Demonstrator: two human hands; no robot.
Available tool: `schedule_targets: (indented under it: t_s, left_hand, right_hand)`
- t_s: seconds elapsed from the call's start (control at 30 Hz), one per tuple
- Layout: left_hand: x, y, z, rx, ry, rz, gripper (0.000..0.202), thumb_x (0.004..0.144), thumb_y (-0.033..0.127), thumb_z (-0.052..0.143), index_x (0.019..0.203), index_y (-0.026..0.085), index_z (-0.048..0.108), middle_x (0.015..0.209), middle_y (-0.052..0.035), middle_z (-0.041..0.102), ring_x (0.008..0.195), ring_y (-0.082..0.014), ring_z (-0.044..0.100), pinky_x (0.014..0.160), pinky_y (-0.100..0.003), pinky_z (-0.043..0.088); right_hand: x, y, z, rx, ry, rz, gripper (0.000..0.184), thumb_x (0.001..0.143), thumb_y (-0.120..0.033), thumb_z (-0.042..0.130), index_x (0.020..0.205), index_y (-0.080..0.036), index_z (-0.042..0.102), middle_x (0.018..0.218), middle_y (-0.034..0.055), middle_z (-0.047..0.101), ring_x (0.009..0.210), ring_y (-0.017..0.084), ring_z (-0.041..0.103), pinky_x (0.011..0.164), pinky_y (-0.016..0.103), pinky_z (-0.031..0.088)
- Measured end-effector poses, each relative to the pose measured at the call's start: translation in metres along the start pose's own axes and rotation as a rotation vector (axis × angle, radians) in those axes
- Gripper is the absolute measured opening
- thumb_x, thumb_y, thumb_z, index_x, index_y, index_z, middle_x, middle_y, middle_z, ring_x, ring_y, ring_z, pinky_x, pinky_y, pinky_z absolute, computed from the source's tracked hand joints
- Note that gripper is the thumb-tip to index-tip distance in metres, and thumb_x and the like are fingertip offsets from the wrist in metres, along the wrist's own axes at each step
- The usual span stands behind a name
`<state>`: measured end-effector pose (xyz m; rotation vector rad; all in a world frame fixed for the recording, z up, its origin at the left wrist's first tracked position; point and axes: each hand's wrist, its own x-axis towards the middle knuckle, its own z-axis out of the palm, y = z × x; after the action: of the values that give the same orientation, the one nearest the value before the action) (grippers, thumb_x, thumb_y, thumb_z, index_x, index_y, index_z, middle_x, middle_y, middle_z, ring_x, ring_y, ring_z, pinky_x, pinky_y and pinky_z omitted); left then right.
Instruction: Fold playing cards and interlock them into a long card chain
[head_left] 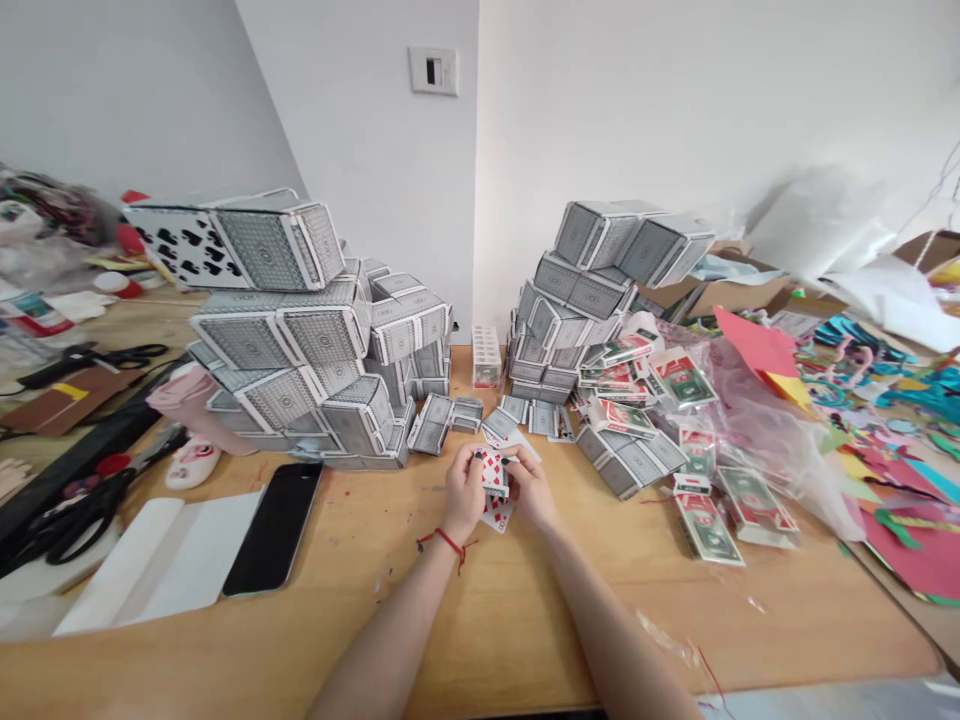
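Hands (466, 490) hold a playing card (492, 467) well inside the tabletop's (484, 660) near edge.

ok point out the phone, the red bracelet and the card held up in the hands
phone (274, 528): head view, middle of its dark screen
red bracelet (450, 543): head view, on the band itself
held card (493, 467): head view, on its red-marked face

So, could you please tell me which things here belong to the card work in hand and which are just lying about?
Likely in the work: diamond card, held by left hand and right hand; grey card blocks; card packs.
Apparently just lying about: phone; black scissors; coloured paper.
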<state>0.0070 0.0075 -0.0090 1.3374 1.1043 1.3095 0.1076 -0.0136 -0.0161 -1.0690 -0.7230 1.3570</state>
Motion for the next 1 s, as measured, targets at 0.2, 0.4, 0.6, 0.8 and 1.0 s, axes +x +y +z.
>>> schedule_targets:
  t_s: [0.2, 0.4, 0.6, 0.8, 1.0]
  left_hand:
    - [0.003, -0.004, -0.004, 0.029, 0.014, 0.012, 0.013, 0.071, 0.019, 0.039, 0.066, 0.018, 0.052, 0.063, 0.0013, 0.052, 0.058, -0.0117, 0.048, 0.054, -0.021, 0.038]
    - [0.006, 0.003, -0.018, 0.097, -0.117, 0.133, 0.016, 0.070, 0.017, 0.039, 0.063, 0.017, 0.053, 0.064, -0.0011, 0.056, 0.064, -0.0138, 0.052, 0.060, -0.023, 0.040]
    - [0.007, 0.005, -0.022, 0.131, -0.185, 0.161, 0.014, 0.074, 0.022, 0.044, 0.078, 0.016, 0.056, 0.071, -0.0016, 0.058, 0.066, -0.0132, 0.053, 0.062, -0.024, 0.041]
    - [0.010, -0.001, -0.012, 0.124, -0.063, 0.038, 0.019, 0.073, 0.028, 0.052, 0.088, 0.016, 0.057, 0.083, -0.0040, 0.060, 0.076, -0.0147, 0.055, 0.067, -0.025, 0.043]
    - [0.007, -0.004, -0.005, 0.209, 0.027, 0.067, 0.012, 0.070, 0.024, 0.055, 0.077, 0.015, 0.058, 0.081, -0.0041, 0.060, 0.079, -0.0152, 0.055, 0.072, -0.026, 0.042]
  right_hand:
    - [-0.002, -0.003, 0.002, 0.038, -0.071, 0.080, 0.014, 0.067, -0.028, 0.049, 0.079, -0.023, 0.047, 0.050, -0.0055, 0.053, 0.035, 0.012, 0.047, 0.033, 0.023, 0.037]
    - [-0.003, -0.009, -0.001, 0.004, -0.221, 0.209, 0.029, 0.072, -0.045, 0.049, 0.085, -0.018, 0.049, 0.056, -0.0003, 0.059, 0.042, 0.015, 0.056, 0.034, 0.023, 0.041]
    - [0.005, 0.005, -0.009, -0.060, -0.229, 0.110, 0.031, 0.068, -0.047, 0.061, 0.071, -0.017, 0.051, 0.051, -0.0032, 0.055, 0.035, 0.010, 0.049, 0.034, 0.021, 0.043]
    - [0.007, 0.006, -0.008, -0.054, -0.135, 0.008, 0.031, 0.067, -0.046, 0.061, 0.076, -0.019, 0.050, 0.061, -0.0012, 0.060, 0.044, 0.013, 0.058, 0.043, 0.026, 0.049]
    - [0.005, 0.008, -0.005, -0.101, -0.190, -0.004, 0.029, 0.070, -0.044, 0.058, 0.078, -0.021, 0.043, 0.065, -0.0041, 0.058, 0.047, 0.012, 0.059, 0.047, 0.027, 0.051]
